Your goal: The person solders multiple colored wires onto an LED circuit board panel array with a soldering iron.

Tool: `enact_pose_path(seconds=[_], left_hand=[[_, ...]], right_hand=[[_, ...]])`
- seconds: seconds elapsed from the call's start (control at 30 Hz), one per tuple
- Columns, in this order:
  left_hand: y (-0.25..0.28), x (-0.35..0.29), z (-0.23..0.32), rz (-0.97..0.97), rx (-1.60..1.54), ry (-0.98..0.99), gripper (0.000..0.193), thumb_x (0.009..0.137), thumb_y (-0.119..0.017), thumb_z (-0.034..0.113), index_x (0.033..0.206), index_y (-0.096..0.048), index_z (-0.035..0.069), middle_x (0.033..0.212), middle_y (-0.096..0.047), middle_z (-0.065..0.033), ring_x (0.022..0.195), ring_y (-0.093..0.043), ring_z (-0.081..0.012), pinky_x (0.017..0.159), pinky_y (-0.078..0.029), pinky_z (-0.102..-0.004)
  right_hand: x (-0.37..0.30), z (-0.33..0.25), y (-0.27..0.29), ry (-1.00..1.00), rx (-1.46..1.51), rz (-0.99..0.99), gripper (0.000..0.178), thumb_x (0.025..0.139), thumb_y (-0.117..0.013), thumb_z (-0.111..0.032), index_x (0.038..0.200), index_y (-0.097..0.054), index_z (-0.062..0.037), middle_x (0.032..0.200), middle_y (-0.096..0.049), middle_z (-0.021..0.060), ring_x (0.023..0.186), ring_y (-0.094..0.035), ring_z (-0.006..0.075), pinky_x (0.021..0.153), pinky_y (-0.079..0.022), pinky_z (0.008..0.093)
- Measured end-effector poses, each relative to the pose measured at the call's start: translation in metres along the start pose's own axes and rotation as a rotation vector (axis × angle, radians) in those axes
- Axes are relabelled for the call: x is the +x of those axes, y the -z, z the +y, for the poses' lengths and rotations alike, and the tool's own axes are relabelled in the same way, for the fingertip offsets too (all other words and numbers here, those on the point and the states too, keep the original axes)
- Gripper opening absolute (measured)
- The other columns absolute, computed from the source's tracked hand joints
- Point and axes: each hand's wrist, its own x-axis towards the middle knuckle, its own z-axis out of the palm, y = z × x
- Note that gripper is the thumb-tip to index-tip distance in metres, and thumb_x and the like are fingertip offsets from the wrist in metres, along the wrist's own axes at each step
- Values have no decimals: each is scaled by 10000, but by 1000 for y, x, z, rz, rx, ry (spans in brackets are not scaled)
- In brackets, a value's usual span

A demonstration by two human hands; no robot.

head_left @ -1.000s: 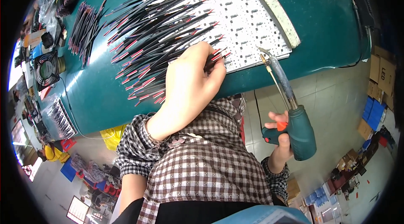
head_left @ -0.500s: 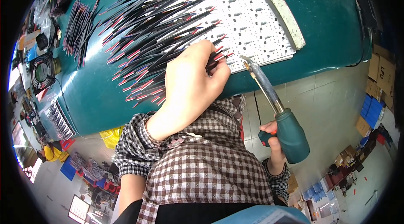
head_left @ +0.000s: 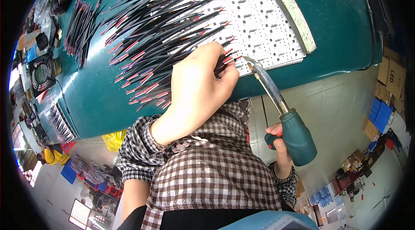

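Note:
My left hand (head_left: 199,81) is closed on a few black-sleeved wires (head_left: 225,60), their red and white ends poking out past my thumb and fingers. Those ends lie over the near edge of a white circuit board panel (head_left: 268,35) dotted with small dark components. In my right hand (head_left: 282,145) is a green-handled soldering iron (head_left: 298,139), gripped by its trigger-shaped handle. Its tip points up and left, right beside the wire ends; whether it touches them I cannot tell. Many more black wires (head_left: 151,44) fan out leftward from the panel, partly hidden by my left hand.
A pale, speckled curved strip (head_left: 294,14) lies along the panel's right side. On the green table (head_left: 341,22), another wire bundle (head_left: 81,31) sits at the left, near a small fan (head_left: 42,73). Cardboard boxes (head_left: 394,76) stand on the floor at the right.
The soldering iron has moved slightly up and left, its tip now closer to the wire ends. My left hand has shifted a little to the right with the wires.

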Motion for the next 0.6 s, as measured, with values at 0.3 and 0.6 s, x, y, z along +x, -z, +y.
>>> enact_pose_path(seconds=[0.3,0.6], left_hand=[[3,1,3,-29,-40,43,153,782,-707,99,824,-592,7,726,-622,-164,615,-631,-336,579,-500,-412],[2,3,2,-17,-36,8,148,779,-701,91,822,-587,7,719,-617,-164,616,-627,-338,570,-495,-407]], right_hand=[[-6,6,5,62,-205,-24,344,804,-838,-221,1023,-705,9,906,-747,81,820,-711,213,788,-561,320],[2,-14,-8,-19,-9,47,475,804,-846,-279,1081,-675,67,972,-738,141,916,-732,240,845,-582,346]])
